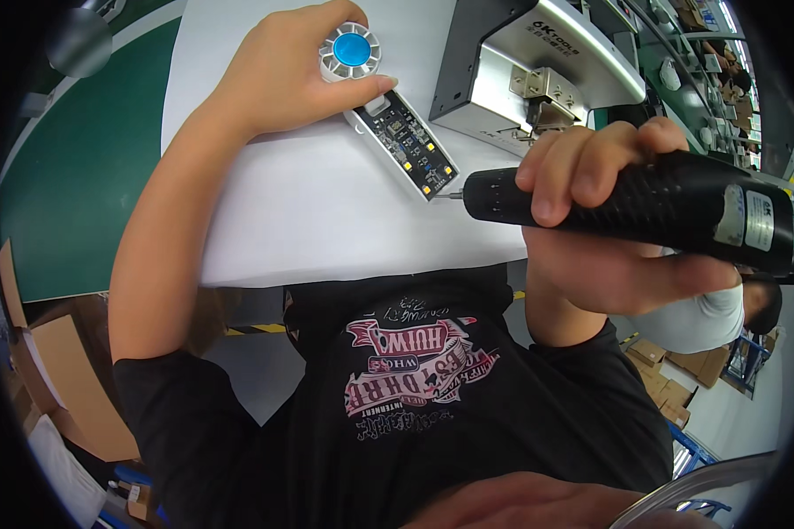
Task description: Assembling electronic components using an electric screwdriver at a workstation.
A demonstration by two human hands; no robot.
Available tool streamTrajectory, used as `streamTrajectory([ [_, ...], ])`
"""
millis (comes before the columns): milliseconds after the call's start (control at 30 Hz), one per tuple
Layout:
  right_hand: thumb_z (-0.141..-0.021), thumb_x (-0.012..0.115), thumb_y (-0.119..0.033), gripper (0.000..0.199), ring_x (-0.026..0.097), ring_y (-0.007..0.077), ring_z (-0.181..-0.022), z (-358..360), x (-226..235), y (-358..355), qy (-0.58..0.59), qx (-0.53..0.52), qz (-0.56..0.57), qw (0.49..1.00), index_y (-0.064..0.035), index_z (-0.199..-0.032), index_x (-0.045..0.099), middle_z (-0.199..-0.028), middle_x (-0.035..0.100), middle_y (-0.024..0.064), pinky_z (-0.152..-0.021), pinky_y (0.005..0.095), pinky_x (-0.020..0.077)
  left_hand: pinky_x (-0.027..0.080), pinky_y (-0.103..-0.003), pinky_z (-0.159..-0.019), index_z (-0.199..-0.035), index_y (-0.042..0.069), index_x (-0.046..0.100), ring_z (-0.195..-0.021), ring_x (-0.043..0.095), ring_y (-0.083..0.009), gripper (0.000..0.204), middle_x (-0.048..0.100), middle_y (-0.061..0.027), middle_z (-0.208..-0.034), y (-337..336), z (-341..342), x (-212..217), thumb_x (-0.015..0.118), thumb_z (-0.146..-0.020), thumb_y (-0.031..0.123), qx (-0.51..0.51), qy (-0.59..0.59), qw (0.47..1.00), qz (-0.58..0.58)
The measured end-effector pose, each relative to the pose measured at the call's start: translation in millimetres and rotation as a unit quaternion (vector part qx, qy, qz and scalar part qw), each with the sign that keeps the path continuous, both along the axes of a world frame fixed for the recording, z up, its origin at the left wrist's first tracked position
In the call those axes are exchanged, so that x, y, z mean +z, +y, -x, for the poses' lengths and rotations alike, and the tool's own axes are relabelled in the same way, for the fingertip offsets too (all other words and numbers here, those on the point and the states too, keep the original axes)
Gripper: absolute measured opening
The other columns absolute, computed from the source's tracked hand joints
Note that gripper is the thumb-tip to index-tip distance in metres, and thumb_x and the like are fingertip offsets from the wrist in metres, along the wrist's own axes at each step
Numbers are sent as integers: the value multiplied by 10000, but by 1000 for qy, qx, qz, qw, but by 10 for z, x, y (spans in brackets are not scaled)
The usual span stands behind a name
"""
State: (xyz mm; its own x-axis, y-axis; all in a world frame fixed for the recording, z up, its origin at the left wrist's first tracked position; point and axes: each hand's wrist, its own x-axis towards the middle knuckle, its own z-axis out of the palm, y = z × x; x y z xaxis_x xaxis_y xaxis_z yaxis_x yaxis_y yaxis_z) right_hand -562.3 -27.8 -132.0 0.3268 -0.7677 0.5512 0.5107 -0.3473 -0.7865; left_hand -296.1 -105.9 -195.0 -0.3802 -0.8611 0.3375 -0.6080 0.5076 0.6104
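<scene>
A white handheld device has a round, slotted head with a blue disc and a long handle that exposes a black circuit board. My left hand is closed round its head, thumb across the neck, while the handle slants down to the right over the white sheet. In my right hand is a black electric screwdriver, held nearly level with fingers wrapped over its body. Its thin bit points left and meets the handle's lower end, or lies just in front of it; I cannot tell whether it touches a screw.
A silver box-shaped bench machine with a metal bracket stands just beyond my right hand. White sheeting covers part of the green tabletop. Cardboard boxes sit at lower left. At the right, another person is beyond the screwdriver.
</scene>
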Motion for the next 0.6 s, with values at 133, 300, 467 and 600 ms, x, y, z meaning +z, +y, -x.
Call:
streamTrajectory([
  [133, -839, 427, -930, 1058, 592, 183, -660, -34, 4, -31, 16, -3, -8, 1000, -72, -1457, 467, -897, 593, 40, -693, 389, 508, 528, -347, -751, -1129, 36, 656, -785, 676, -261, 543, 706, -136, -875, -4, -5, 4, 854, -753, 375, 2, 0, 1000, -13],
  [300, -843, 456, -915, 1039, 594, 176, -648, -50, 33, -50, 19, 4, -12, 1000, -76, -1457, 461, -884, 591, 37, -683, 387, 516, 547, -390, -751, -1086, 32, 665, -803, 696, -333, 534, 713, -170, -887, -33, -3, 93, 850, -744, 399, -10, -5, 1000, 7],
  [467, -840, 526, -884, 1002, 604, 170, -591, -31, 101, -330, 56, 174, 31, 983, -83, -1439, 456, -845, 599, 25, -628, 364, 525, 569, -437, -752, -995, 13, 683, -820, 708, -408, 517, 709, -216, -870, -30, 2, 232, 840, -728, 428, 5, -37, 999, -17],
  [600, -827, 583, -861, 974, 609, 169, -558, -68, 15, -465, 66, 256, 79, 961, -96, -1416, 457, -821, 605, 20, -593, 347, 526, 569, -435, -754, -984, 9, 684, -820, 709, -409, 505, 709, -223, -863, 19, 15, 160, 836, -728, 416, 5, -26, 1000, -9],
])
